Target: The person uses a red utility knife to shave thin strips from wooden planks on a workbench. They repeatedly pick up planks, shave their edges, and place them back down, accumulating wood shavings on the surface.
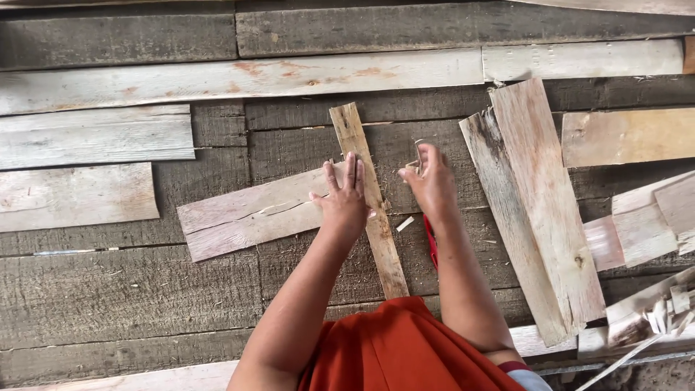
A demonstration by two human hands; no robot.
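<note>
My left hand [344,199] lies flat, fingers spread, pressing on a narrow wooden strip [376,239] where it crosses a wider pale plank [239,217]. The strip runs from the upper middle down toward my orange garment [398,351]. Just right of the strip, my right hand [433,185] is curled around a small tool; a thin metal piece [418,148] sticks out above the fingers. A red part [431,245] shows under the wrist, and I cannot tell whether it belongs to the same tool.
The floor is weathered grey boards [130,289]. Two long rough planks [539,210] lie overlapped to the right, with short offcuts [644,217] and splinters [666,311] beyond. Pale boards [87,134] lie at the left. A small wood chip [405,224] rests between my hands.
</note>
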